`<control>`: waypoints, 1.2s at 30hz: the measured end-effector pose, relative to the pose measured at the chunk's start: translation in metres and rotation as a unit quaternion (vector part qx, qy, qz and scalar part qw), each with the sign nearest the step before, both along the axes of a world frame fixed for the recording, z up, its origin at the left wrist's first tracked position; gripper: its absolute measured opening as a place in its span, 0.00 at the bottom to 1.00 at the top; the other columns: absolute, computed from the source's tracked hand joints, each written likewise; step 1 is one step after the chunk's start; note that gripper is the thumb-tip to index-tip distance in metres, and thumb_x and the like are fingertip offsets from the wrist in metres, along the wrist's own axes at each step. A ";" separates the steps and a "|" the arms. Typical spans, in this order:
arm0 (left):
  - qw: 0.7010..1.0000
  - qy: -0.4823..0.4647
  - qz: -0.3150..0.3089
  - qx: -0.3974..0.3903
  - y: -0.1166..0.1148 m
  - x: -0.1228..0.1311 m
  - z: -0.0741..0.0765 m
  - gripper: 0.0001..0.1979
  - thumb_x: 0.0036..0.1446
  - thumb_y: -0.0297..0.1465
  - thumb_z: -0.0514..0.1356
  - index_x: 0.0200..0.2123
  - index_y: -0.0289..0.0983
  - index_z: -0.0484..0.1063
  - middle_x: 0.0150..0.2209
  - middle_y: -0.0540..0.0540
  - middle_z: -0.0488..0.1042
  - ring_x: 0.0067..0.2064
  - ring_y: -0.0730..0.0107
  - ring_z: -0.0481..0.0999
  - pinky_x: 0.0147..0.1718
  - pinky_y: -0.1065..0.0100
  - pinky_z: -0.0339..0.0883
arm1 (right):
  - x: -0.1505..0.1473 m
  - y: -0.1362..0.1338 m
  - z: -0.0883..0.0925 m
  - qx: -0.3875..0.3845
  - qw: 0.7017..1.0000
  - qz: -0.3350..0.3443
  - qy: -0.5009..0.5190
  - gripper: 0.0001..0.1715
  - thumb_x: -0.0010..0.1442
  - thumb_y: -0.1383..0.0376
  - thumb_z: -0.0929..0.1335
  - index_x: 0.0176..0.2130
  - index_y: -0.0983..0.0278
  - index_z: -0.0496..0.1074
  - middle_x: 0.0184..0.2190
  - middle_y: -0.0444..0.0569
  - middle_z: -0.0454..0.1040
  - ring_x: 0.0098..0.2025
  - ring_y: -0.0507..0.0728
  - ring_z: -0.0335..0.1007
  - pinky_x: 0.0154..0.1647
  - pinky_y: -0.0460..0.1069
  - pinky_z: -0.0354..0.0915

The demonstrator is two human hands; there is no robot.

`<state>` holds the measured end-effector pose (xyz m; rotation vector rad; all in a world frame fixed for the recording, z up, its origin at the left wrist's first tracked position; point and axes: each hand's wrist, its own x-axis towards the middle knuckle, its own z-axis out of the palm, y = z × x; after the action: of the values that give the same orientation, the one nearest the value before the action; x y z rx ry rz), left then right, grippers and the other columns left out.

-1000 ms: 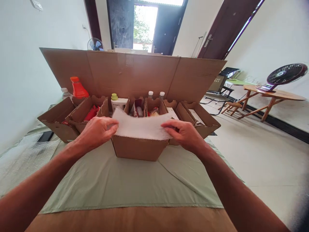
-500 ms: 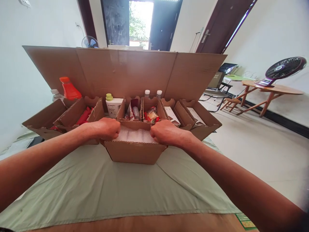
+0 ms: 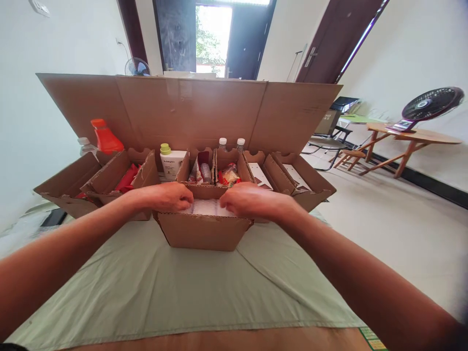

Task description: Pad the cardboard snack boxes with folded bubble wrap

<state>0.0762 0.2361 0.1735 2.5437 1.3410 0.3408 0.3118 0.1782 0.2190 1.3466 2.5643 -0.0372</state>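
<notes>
A small open cardboard box (image 3: 204, 233) stands at the front middle, with clear bubble wrap (image 3: 205, 206) filling its top. My left hand (image 3: 170, 196) is over the box's left side, its fingers curled and closed at the bubble wrap. From the right, my right hand (image 3: 252, 200) reaches over the opposite side, fingers bent down and closed on the wrap there. The fingertips are partly hidden, and whatever lies under the wrap is covered. Right behind the hands are cardboard compartments holding a red packaged snack (image 3: 229, 174) and a white bottle with a green cap (image 3: 172, 163).
A tall cardboard panel (image 3: 190, 109) rises behind the compartments. An orange bottle (image 3: 106, 139) stands at left, white boxes (image 3: 260, 175) at right. Green cloth (image 3: 201, 292) covers the table. A fan (image 3: 424, 107) sits on a wooden table farther right.
Both hands have moved inward from the box's side edges toward each other over the bubble wrap. The fists have loosened slightly into curled fingers. The box has stayed in place.
</notes>
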 end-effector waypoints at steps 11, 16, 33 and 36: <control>0.937 -0.277 0.178 0.115 -0.087 -0.055 -0.020 0.16 0.60 0.44 0.59 0.44 0.43 0.78 0.46 0.46 0.81 0.47 0.59 0.79 0.52 0.59 0.72 | 0.082 -0.073 -0.049 0.194 0.887 -0.130 0.399 0.15 0.68 0.58 0.64 0.41 0.60 0.79 0.39 0.48 0.83 0.41 0.58 0.78 0.43 0.51 0.72; 0.876 -0.419 0.231 -0.058 -0.103 -0.061 -0.105 0.43 0.55 0.50 0.63 0.68 0.39 0.57 0.66 0.34 0.66 0.62 0.48 0.72 0.60 0.49 0.68 | 0.077 -0.086 -0.135 0.101 0.853 -0.211 0.467 0.40 0.61 0.49 0.70 0.66 0.63 0.63 0.60 0.60 0.73 0.56 0.65 0.75 0.48 0.57 0.75; 0.823 -0.539 0.180 -0.002 -0.168 -0.025 -0.061 0.36 0.55 0.44 0.68 0.64 0.38 0.64 0.62 0.38 0.70 0.67 0.48 0.64 0.68 0.48 0.54 | -0.001 -0.130 -0.088 0.180 0.765 -0.210 0.581 0.47 0.65 0.46 0.68 0.72 0.62 0.53 0.67 0.60 0.64 0.48 0.65 0.76 0.44 0.59 0.75; 0.804 -0.563 0.188 0.034 -0.178 -0.025 -0.046 0.39 0.53 0.42 0.70 0.65 0.39 0.62 0.61 0.39 0.70 0.67 0.49 0.64 0.68 0.48 0.54 | -0.010 -0.139 -0.076 0.183 0.755 -0.199 0.598 0.46 0.65 0.47 0.68 0.72 0.60 0.53 0.65 0.59 0.67 0.49 0.66 0.76 0.44 0.59 0.75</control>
<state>0.0510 0.0576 0.1274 1.4631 1.2191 1.6502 0.3022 0.0388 0.1427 2.6664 3.2062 -0.7388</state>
